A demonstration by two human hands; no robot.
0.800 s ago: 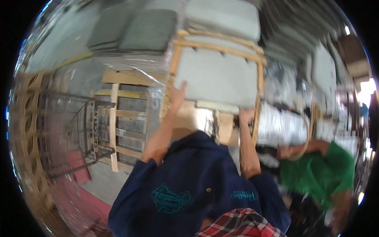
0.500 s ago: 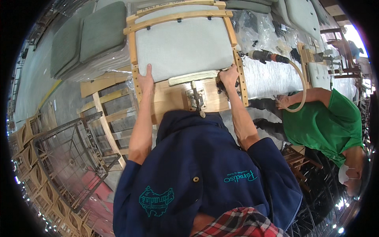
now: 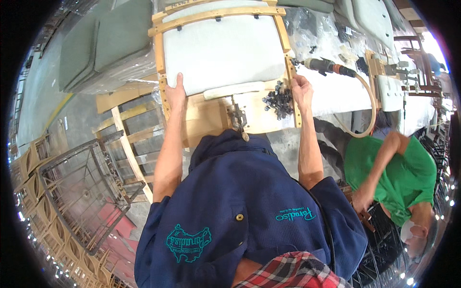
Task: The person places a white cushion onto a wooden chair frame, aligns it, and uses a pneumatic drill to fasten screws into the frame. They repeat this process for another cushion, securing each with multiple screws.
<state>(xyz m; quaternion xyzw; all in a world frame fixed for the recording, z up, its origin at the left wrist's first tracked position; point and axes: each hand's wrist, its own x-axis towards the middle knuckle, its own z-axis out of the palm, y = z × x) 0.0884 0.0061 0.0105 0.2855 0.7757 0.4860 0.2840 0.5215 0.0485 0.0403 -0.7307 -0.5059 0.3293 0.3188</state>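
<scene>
Your right grip (image 3: 302,91) has shifted outward beside the light-wood rectangular frame (image 3: 192,24), fingers curled, contents unclear. Between its rails lies the pale-grey padded fabric cushion (image 3: 223,55); your left grip (image 3: 176,95), hold unclear, thumbs its lower-left corner. 1 small-black-piece heap (image 3: 278,102) sits below right.

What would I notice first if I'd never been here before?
Probably the big pale cushion in the wooden frame, top centre, with the left hand at its lower left corner. Next, a co-worker's bright green shirt at the right. Then the pile of small black pieces beside the right hand.
</scene>
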